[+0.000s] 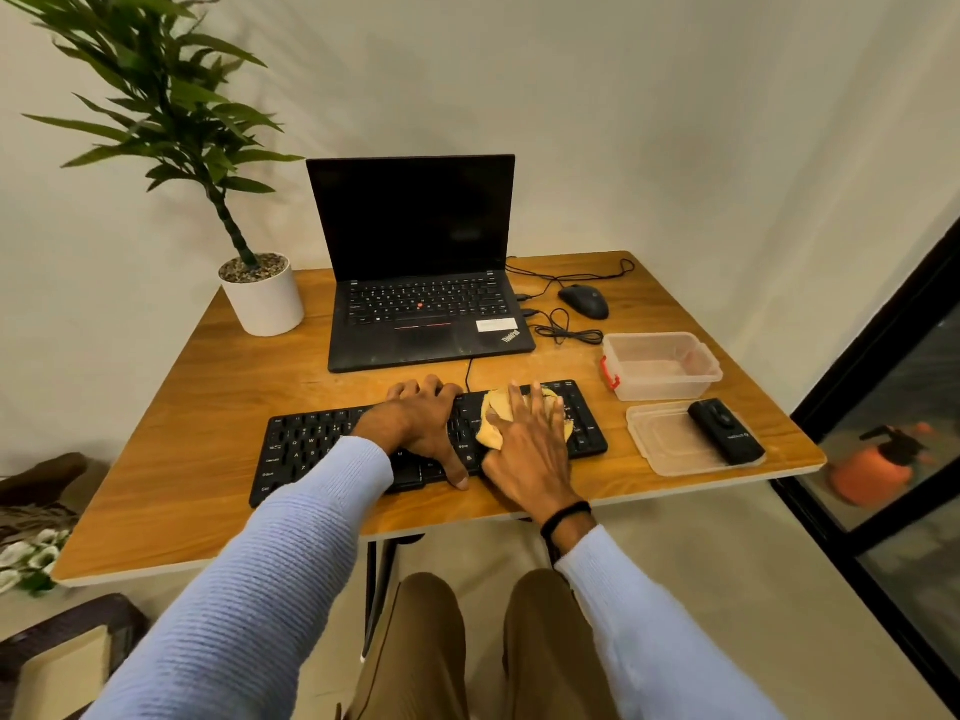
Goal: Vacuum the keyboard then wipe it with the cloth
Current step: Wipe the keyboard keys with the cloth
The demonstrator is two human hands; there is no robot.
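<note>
A black external keyboard [311, 449] lies near the front edge of the wooden table [208, 387]. My left hand [423, 426] grips its middle, fingers curled over the far edge and thumb at the near edge. My right hand [530, 449] lies flat with spread fingers on a yellow cloth [493, 423], pressing it onto the right part of the keyboard. The small black handheld vacuum [725, 431] rests on a clear plastic lid [670, 449] to the right of the keyboard.
An open black laptop [421, 304] stands behind the keyboard. A wired mouse [583, 300] and loose cables lie to its right, and a clear plastic box [662, 366] sits behind the lid. A white potted plant [262, 298] stands at the table's far left corner.
</note>
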